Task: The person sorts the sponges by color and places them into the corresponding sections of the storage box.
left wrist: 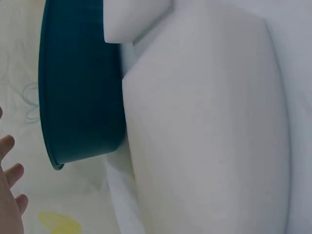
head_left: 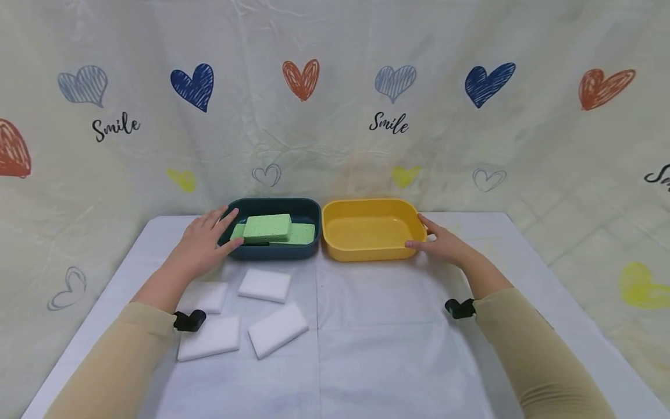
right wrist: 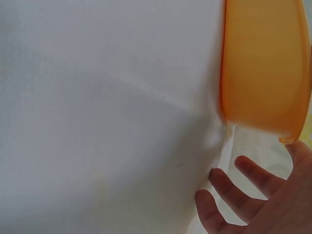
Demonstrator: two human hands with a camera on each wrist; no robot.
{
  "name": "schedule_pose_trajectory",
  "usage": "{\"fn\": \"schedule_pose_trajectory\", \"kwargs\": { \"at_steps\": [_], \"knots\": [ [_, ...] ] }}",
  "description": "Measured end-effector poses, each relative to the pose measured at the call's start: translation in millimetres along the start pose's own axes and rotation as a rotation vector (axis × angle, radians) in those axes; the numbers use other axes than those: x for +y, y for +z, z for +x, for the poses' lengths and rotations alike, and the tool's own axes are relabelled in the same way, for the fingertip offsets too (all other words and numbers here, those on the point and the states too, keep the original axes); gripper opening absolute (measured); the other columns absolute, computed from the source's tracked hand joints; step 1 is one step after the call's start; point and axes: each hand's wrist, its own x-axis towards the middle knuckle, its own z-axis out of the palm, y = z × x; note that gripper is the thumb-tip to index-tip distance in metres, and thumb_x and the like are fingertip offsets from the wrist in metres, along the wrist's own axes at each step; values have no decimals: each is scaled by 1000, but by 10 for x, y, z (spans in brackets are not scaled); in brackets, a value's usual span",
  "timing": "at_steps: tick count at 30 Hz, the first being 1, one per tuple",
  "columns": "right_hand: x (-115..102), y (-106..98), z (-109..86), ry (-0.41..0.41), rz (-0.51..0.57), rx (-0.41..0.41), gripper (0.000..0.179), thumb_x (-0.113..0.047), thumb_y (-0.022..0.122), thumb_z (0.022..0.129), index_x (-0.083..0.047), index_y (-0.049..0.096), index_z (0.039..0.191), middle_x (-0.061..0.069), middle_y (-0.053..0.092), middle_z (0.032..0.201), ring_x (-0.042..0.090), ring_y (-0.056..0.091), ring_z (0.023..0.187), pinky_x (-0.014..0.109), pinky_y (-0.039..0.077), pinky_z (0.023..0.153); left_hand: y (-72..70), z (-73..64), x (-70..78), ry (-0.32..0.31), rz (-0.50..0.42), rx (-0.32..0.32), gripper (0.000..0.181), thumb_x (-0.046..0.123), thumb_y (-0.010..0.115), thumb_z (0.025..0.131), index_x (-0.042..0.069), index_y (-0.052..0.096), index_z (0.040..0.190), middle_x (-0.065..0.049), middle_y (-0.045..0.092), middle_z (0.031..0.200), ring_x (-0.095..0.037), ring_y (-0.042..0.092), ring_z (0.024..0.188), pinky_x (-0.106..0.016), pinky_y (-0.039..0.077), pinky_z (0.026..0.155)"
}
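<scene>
In the head view, a dark green bin (head_left: pixel 293 251) stands at the back of the table with light green sponges (head_left: pixel 267 227) stacked inside. My left hand (head_left: pixel 201 238) spreads its fingers around the bin's left end, thumb over the front rim, index finger at the back. Beside it is a yellow bin (head_left: pixel 366 254) with nothing in it. My right hand (head_left: pixel 442 241) is at its right end, thumb at the front rim and index finger behind. In the right wrist view, the other fingers (right wrist: pixel 239 200) are spread, apart from the yellow wall.
Several white sponge blocks (head_left: pixel 277 330) lie on the white-covered table (head_left: pixel 387 349) in front of the green bin, some close under my left forearm. A cloth backdrop (head_left: pixel 335 139) printed with hearts hangs right behind both bins.
</scene>
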Motion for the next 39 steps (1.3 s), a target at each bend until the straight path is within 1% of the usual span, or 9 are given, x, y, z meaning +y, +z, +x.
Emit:
{"fn": "schedule_pose_trajectory", "kwargs": {
  "at_steps": [8,12,14,17,22,26,28,33,39],
  "knots": [
    [14,7,23,0,-11,-2,117,-77,65,75,-34,-4,159,25,27,153,48,31,133,72,26,106,-143,-222,185,97,46,49,78,64,48,96,21,27,158,-13,28,159,-43,24,143,-65,20,111],
    [14,4,28,2,-9,1,117,-77,65,75,-34,-4,159,25,26,153,49,31,133,73,26,106,-156,-345,287,152,93,42,76,63,54,94,19,39,153,-13,40,153,-40,34,137,-63,28,107],
    [8,-2,24,4,-6,0,116,-76,66,76,-34,-3,159,25,26,153,49,30,133,73,25,106,-146,-397,340,171,104,21,73,61,58,93,18,46,150,-12,45,148,-39,39,134,-61,32,106],
    [-3,-11,14,5,-10,-3,117,-76,66,76,-33,-3,160,26,25,154,49,30,133,72,25,106,-118,-468,408,182,110,-16,71,65,56,92,19,52,146,-10,51,144,-37,43,131,-60,35,105],
    [5,-10,19,1,-27,-6,120,-79,65,73,-32,-3,160,26,28,152,49,32,131,71,27,106,-76,-568,514,159,97,-103,72,69,51,91,19,56,142,-8,57,139,-36,48,129,-60,37,103],
    [17,-4,15,6,-29,-4,120,-80,64,73,-33,-4,160,26,29,151,48,34,129,70,29,106,-32,-580,552,128,81,-178,76,74,46,90,18,57,141,-9,58,138,-37,49,130,-62,38,102],
    [21,1,15,11,-26,-4,120,-79,65,73,-34,-3,160,26,29,151,47,34,130,70,29,106,-8,-563,554,119,80,-197,77,74,48,89,18,57,141,-9,58,138,-37,49,130,-63,38,101],
    [17,-3,2,-8,-21,-7,118,-78,65,75,-32,-3,160,27,28,151,48,34,130,70,29,106,96,-510,507,119,105,-201,76,73,56,86,19,58,141,-8,59,138,-36,51,129,-63,39,100],
    [2,-16,-2,-8,-11,-16,120,-78,66,73,-31,-3,160,27,28,152,48,34,130,70,29,107,254,-457,422,165,94,-206,70,62,66,86,21,57,142,-6,57,141,-35,53,128,-62,40,99]
  ]
}}
